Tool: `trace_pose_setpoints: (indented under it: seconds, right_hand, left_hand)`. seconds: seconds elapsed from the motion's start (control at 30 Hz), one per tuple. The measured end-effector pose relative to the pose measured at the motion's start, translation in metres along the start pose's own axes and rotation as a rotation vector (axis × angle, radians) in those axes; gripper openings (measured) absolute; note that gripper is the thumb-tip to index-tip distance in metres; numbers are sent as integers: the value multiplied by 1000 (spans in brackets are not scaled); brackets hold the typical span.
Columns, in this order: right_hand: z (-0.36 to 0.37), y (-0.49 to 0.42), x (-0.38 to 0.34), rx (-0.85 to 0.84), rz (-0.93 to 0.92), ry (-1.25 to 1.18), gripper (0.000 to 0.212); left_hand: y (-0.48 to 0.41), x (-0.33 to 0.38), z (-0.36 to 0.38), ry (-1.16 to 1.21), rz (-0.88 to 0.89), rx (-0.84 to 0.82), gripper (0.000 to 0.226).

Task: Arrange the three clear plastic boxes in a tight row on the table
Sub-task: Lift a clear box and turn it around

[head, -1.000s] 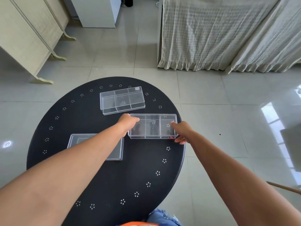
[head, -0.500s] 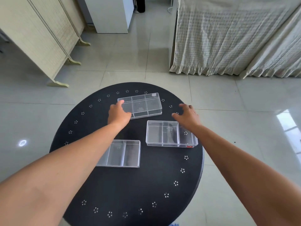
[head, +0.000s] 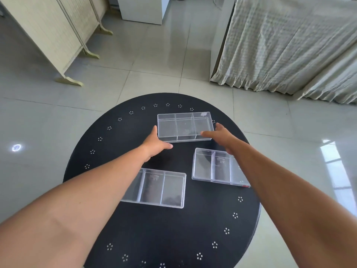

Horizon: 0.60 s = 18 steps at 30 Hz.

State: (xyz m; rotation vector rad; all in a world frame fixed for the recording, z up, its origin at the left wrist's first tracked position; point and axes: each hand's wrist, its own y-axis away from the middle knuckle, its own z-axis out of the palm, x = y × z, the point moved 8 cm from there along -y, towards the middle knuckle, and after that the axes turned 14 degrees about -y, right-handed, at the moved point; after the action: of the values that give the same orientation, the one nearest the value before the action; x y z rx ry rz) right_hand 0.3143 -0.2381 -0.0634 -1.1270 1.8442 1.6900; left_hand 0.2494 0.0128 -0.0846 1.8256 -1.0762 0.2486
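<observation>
Three clear, three-compartment plastic boxes lie apart on the round black table (head: 154,238). The far box (head: 184,126) sits crosswise near the back rim. My left hand (head: 154,145) is at its left end, thumb up beside the wall and fingers spread along the near edge. My right hand (head: 222,134) is at its right end, with the thumb lying over the near right corner. Neither hand has closed on it. The right box (head: 218,167) lies partly under my right forearm. The near left box (head: 162,190) is partly covered by my left forearm.
The table's rim carries white flower dots and drops to a glossy tiled floor all round. A cream folding screen (head: 48,31) stands far left, a white cabinet (head: 143,8) at the back, and a cloth-draped piece of furniture (head: 289,45) at the back right.
Both hands let go of the right box, which stays on the table, and moved forward to the two ends of the far box. The camera view also shifted.
</observation>
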Motion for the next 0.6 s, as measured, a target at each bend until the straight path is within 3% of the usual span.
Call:
trace_pose_setpoints:
  seconds: [0.2,0.3,0.43,0.5,0.6]
  right_hand:
    - [14,-10,4,30,20,-136,88]
    - [21,-13,2,44,5,-165,98]
    - [20,-18,-6,82,-41,-254,62]
    - [17,-18,-12,102,-71,-243,55]
    - [13,-16,-20,126,-97,-230,48]
  left_hand:
    - [-12,0,7,175,27,-28,96]
    - [-18,3,1,253,29,32,90]
    - [-22,3,-22,371,-21,160,57]
    - [-21,-1,-32,454,-52,173,38]
    - [-20,-10,-41,573,-117,111,75]
